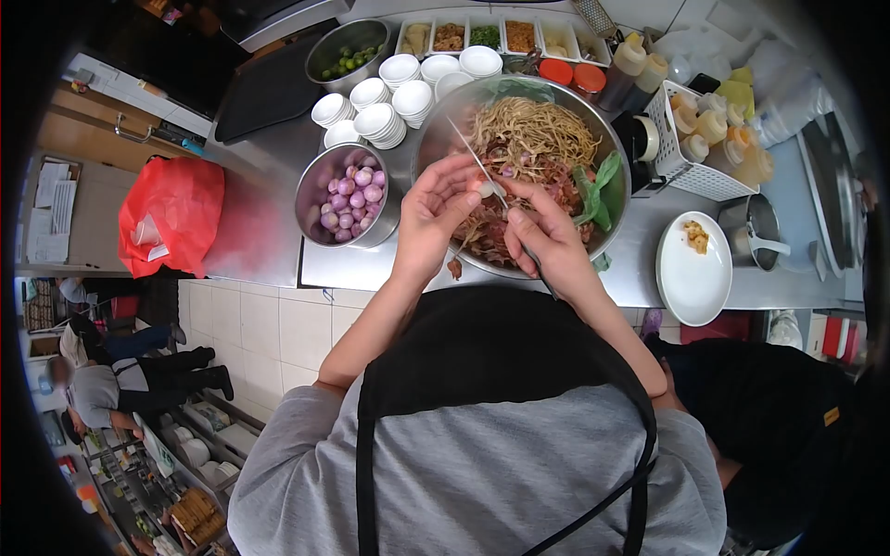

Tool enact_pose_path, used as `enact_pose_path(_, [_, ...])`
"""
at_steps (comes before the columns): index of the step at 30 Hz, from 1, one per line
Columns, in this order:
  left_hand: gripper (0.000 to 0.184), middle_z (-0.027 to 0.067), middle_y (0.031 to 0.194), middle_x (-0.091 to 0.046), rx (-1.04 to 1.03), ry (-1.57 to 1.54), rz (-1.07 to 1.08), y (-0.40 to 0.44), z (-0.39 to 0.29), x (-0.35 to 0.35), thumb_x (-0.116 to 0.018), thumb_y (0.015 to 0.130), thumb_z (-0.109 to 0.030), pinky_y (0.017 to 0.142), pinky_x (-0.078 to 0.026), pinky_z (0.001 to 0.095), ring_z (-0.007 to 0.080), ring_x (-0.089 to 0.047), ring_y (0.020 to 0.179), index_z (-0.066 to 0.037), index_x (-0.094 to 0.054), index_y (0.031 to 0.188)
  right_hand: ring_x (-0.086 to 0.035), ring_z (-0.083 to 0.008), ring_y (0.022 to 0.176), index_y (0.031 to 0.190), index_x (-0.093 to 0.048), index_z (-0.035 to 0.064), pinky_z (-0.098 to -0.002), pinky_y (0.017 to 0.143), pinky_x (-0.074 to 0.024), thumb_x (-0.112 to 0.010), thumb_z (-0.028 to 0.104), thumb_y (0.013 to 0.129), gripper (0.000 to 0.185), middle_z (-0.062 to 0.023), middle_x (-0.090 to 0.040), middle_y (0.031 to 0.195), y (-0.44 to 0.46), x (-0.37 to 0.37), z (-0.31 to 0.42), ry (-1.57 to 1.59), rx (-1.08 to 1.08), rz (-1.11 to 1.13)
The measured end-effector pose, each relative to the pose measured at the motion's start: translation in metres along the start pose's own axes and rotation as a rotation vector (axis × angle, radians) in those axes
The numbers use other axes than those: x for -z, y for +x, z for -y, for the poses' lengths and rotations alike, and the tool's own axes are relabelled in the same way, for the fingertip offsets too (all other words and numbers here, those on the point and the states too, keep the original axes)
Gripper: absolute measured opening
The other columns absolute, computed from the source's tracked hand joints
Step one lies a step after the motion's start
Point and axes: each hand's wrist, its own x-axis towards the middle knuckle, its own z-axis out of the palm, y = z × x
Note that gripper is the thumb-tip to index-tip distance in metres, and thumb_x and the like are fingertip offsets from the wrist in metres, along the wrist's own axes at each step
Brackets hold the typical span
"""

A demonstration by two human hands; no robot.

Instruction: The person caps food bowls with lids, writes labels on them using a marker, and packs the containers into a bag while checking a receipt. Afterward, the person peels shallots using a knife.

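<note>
My left hand [434,206] pinches a small, pale peeled shallot [485,189] between its fingertips. In my right hand [556,243] is a knife [475,156], its thin blade pointing up and left and its edge beside the shallot. Both hands are over a large metal bowl [434,139] close to my apron. Reddish-brown papery skins [491,236] fill its lower part, and a heap of tan strands [547,130] lies at the back. Green plastic [604,190] shows along the bowl's right side. To the left, a metal pot [381,222] contains several purple shallots [349,196].
Stacked white cups [379,122] stand behind the pot, near a bowl of green limes [355,61]. A red bag [176,208] hangs at the counter's left end. Right are a bottle basket [705,176] and white plate [691,278]. A person [760,417] stands close at right.
</note>
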Motion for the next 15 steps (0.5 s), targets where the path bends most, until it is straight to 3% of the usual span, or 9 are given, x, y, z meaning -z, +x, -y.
enact_pose_path(2, [0.038, 0.0095, 0.104, -0.055, 0.007, 0.016, 0.008, 0.0, 0.0, 0.001, -0.054, 0.078, 0.005, 0.087, -0.04, 0.0256, 0.0144, -0.052, 0.097, 0.001, -0.045, 0.114, -0.035, -0.0057, 0.043, 0.124, -0.037, 0.0082, -0.0173, 0.04, -0.0276, -0.038, 0.016, 0.091, 0.034, -0.0006, -0.044, 0.058, 0.0, 0.002, -0.002, -0.071, 0.016, 0.001])
enact_pose_path(10, [0.032, 0.0133, 0.109, -0.054, 0.089, -0.135, 0.116, 0.0, -0.004, 0.006, -0.045, 0.085, -0.001, 0.088, -0.039, 0.0289, 0.0171, -0.051, 0.101, 0.0, -0.042, 0.117, -0.034, -0.0053, 0.043, 0.123, -0.038, 0.0085, -0.0171, 0.04, -0.0274, -0.038, 0.017, 0.091, 0.033, -0.0006, -0.043, 0.058, 0.002, 0.016, -0.004, -0.107, 0.003, -0.096])
enact_pose_path(15, [0.032, 0.0169, 0.112, -0.052, 0.104, -0.213, 0.157, 0.001, -0.009, 0.01, -0.049, 0.084, -0.007, 0.089, -0.041, 0.0335, 0.0217, -0.051, 0.103, -0.001, -0.043, 0.115, -0.037, -0.0046, 0.047, 0.124, -0.04, 0.0086, -0.0178, 0.044, -0.0311, -0.042, 0.015, 0.089, 0.036, 0.0019, -0.042, 0.059, 0.001, 0.033, -0.004, -0.287, -0.014, -0.208])
